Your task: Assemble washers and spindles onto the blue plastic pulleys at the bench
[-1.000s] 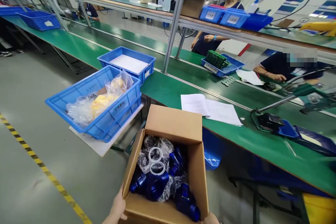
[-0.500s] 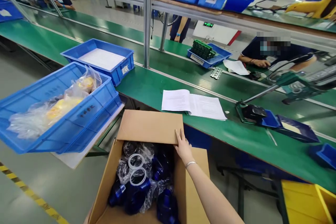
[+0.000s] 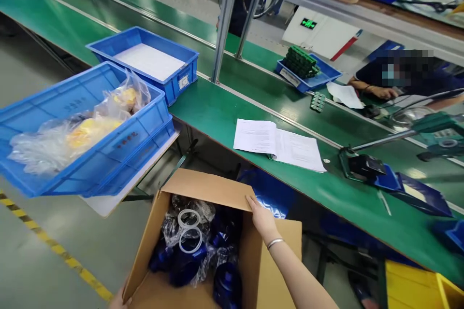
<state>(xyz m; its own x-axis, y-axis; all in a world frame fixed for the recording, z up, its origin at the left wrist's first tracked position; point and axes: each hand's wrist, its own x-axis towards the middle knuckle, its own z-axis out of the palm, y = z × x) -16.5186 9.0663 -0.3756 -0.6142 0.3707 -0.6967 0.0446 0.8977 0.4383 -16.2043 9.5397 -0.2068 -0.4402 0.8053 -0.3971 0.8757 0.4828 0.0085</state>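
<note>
An open cardboard box is between my hands, its far flap raised. My right hand grips the box at the far right corner, with fingers over the flap's edge. At the lower left, my left hand holds the near left edge of the box and is partly cut off by the frame. Inside lie several dark blue plastic parts, some in clear plastic bags. Two white rings rest on top of them.
Left of the box, stacked blue crates with bagged yellow parts stand on a small table. A green workbench runs beyond, bearing an open booklet and a blue tray. A yellow bin stands right. A co-worker sits across.
My view has tilted down and shifted, so the bench and crates sit differently in frame. The raised flap leans lower, and more of my left hand shows. Both hands stay on the box.
</note>
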